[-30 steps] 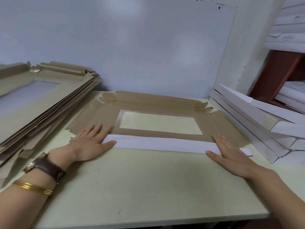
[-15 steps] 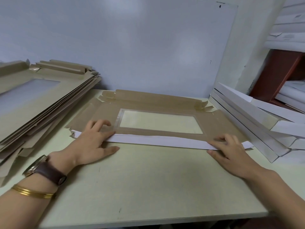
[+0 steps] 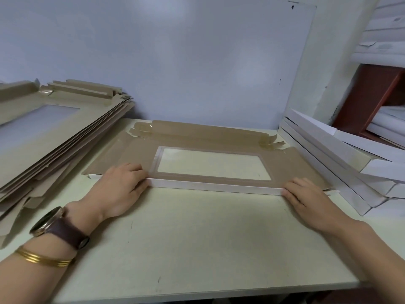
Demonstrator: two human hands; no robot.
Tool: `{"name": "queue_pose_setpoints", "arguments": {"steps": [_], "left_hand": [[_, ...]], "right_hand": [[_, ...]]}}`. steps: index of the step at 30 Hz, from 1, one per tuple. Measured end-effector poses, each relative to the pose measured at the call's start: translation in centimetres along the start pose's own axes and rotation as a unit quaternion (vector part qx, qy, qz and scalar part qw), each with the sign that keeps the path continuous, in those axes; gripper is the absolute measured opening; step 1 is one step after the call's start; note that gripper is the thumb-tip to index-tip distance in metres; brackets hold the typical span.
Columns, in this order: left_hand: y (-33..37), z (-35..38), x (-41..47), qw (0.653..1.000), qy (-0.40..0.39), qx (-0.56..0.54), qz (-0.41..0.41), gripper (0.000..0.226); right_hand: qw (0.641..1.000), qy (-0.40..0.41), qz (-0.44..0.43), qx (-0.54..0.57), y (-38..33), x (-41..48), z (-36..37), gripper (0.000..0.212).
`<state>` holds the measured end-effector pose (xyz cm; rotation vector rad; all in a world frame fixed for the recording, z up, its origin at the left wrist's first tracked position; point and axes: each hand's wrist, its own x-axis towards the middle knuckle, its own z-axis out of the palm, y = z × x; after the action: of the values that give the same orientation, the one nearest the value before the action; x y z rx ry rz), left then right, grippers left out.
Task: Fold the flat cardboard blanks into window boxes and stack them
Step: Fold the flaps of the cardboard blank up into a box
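Observation:
A brown cardboard blank [image 3: 287,165] with a clear window [image 3: 212,164] lies flat on the pale table [image 3: 197,238], brown side up. Its near long flap [image 3: 217,187] stands raised, showing its white side toward me. My left hand [image 3: 119,189] grips the flap's left end, fingers curled over its top edge. At the flap's right end, my right hand [image 3: 306,197] holds it the same way. The far flap [image 3: 210,130] stays folded over at the back.
A pile of flat brown blanks [image 3: 50,137] leans at the left. Folded white boxes [image 3: 328,156] are stacked at the right table edge. A pale wall stands close behind. Shelves with more white boxes [image 3: 385,119] are at the far right.
The near flap lay flat under both palms; my fingers curled under its ends and lifted it upright. Both hands moved slightly toward the window.

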<state>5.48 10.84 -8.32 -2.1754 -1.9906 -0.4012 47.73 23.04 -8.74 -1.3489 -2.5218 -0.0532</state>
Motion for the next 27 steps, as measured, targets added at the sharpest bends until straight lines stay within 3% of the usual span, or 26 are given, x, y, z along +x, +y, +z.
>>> {"name": "queue_pose_setpoints", "arguments": {"steps": [3, 7, 18, 27], "left_hand": [[-0.1, 0.3, 0.1, 1.000, 0.013, 0.016, -0.012, 0.035], [-0.3, 0.9, 0.6, 0.999, 0.013, 0.021, -0.039, 0.022], [-0.3, 1.4, 2.3, 0.997, -0.007, -0.013, -0.074, 0.024], [-0.3, 1.6, 2.5, 0.995, -0.043, -0.012, -0.089, 0.028]], "right_hand": [[0.999, -0.018, 0.028, 0.001, -0.4, 0.3, -0.4, 0.031], [0.999, -0.018, 0.050, 0.002, -0.6, 1.0, -0.2, 0.024], [0.994, -0.022, 0.100, -0.041, -1.3, 2.9, 1.2, 0.032], [0.996, -0.039, 0.083, -0.021, -1.6, 3.3, 0.8, 0.036]]}}
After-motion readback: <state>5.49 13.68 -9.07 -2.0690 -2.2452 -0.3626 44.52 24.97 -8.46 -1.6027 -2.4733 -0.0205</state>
